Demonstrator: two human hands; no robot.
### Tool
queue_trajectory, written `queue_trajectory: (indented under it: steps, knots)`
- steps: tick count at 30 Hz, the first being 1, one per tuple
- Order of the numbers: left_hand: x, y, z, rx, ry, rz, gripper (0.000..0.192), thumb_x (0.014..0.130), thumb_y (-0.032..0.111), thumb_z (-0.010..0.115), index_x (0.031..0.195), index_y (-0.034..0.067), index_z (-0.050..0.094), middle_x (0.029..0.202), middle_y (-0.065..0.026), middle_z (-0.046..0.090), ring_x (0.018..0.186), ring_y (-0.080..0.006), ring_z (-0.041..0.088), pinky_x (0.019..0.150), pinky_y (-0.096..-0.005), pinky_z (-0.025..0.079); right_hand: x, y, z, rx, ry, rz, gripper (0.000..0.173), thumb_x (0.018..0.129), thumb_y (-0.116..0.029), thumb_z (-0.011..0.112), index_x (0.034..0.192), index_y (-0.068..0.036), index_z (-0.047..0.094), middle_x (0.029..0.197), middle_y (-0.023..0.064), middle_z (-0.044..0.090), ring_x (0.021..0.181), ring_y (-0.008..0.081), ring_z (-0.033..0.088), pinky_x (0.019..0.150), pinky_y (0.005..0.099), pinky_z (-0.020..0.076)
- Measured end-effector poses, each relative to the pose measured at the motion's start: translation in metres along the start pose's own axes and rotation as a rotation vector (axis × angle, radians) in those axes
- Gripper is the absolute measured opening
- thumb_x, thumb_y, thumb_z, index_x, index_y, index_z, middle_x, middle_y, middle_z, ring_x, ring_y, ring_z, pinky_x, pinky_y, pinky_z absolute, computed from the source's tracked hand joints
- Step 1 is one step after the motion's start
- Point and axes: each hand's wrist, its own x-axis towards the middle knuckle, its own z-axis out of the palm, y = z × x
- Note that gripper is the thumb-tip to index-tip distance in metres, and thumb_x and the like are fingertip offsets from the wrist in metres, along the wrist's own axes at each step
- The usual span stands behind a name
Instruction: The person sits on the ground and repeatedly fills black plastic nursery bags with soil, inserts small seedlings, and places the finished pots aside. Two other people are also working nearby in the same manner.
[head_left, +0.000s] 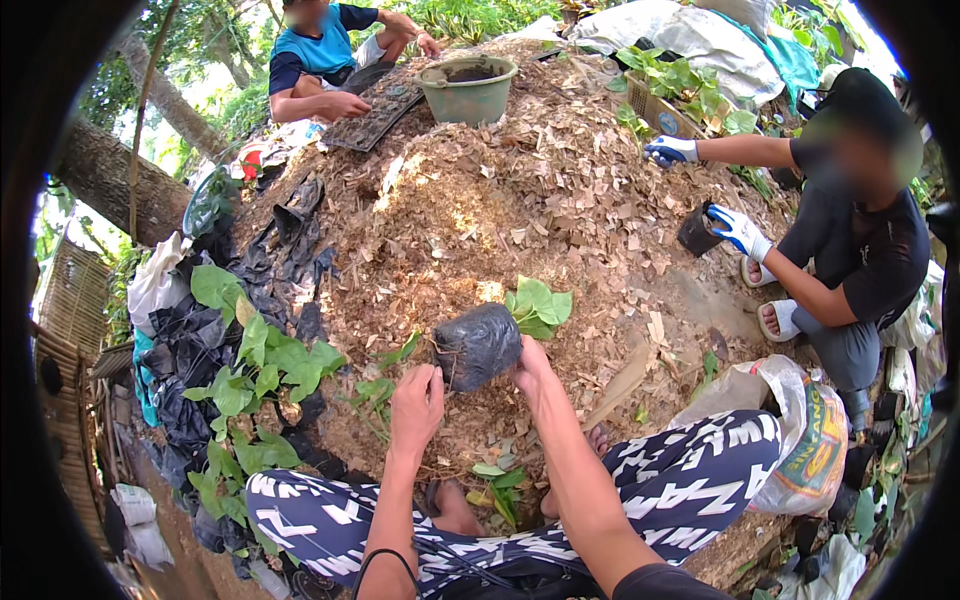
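A black plastic grow bag (478, 346) lies on its side in the air in front of me, with a green-leaved seedling (538, 306) at its right end. My right hand (531, 365) grips that right end, beside the leaves. Close to the bag's left end is my left hand (417, 405), its fingers drawn together near thin root-like strands; whether it pinches one of them I cannot tell. Below the bag spreads a mound of wood shavings and dry chips (450, 210).
A green plastic basin (469, 94) stands at the back, near a person in blue. On the right a gloved person holds a black pot (699, 229). Leafy plants (255, 367) and black plastic lie to the left. A plastic sack (802, 442) sits by my right knee.
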Motion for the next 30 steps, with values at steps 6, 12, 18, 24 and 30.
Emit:
queue_trajectory:
  steps: [6, 12, 18, 24, 30]
  knots:
    - [-0.008, 0.010, -0.012, -0.021, -0.024, 0.003, 0.014, 0.099, 0.006, 0.062, 0.088, -0.003, 0.060, 0.081, -0.0198, 0.061, 0.075, -0.0379, 0.060, 0.068, -0.0451, 0.047, 0.017, 0.004, -0.017, 0.044, -0.036, 0.083, 0.018, 0.099, -0.011, 0.058, 0.110, -0.003, 0.070, 0.100, 0.0096, 0.075, 0.085, 0.0205, 0.071, 0.076, 0.0401, 0.0589]
    - [-0.013, 0.013, -0.015, -0.034, 0.021, 0.022, 0.012, 0.097, 0.003, 0.063, 0.088, -0.003, 0.061, 0.081, -0.0182, 0.061, 0.074, -0.0351, 0.060, 0.067, -0.0433, 0.047, 0.008, -0.005, -0.003, 0.077, -0.075, 0.040, 0.020, 0.101, -0.010, 0.052, 0.108, 0.000, 0.068, 0.095, 0.0099, 0.074, 0.078, 0.0222, 0.071, 0.079, 0.0422, 0.0609]
    - [-0.020, 0.004, -0.054, 0.024, 0.161, -0.117, 0.007, 0.094, 0.001, 0.064, 0.088, -0.003, 0.062, 0.082, -0.0184, 0.062, 0.075, -0.0352, 0.061, 0.069, -0.0444, 0.048, 0.002, -0.052, -0.020, -0.050, 0.250, -0.059, 0.029, 0.107, -0.022, 0.047, 0.127, -0.003, 0.058, 0.118, 0.0146, 0.068, 0.110, 0.0282, 0.065, 0.096, 0.0529, 0.0552]
    - [-0.024, -0.003, -0.052, 0.057, -0.021, -0.079, 0.008, 0.093, 0.003, 0.064, 0.090, -0.003, 0.060, 0.091, -0.0223, 0.063, 0.085, -0.0417, 0.061, 0.076, -0.0457, 0.050, 0.012, -0.112, -0.011, -0.453, 0.145, -0.443, 0.025, 0.101, -0.014, 0.054, 0.110, -0.002, 0.074, 0.098, 0.0066, 0.070, 0.090, 0.0148, 0.062, 0.080, 0.0334, 0.0502]
    - [-0.043, 0.005, -0.056, 0.009, -0.198, -0.113, 0.014, 0.093, 0.007, 0.064, 0.090, -0.005, 0.057, 0.092, -0.0235, 0.060, 0.089, -0.0470, 0.061, 0.076, -0.0472, 0.050, 0.017, -0.146, 0.011, -0.748, 0.216, -0.623, 0.030, 0.088, -0.005, 0.055, 0.105, -0.003, 0.079, 0.083, 0.0024, 0.070, 0.072, 0.0112, 0.054, 0.068, 0.0294, 0.0434]
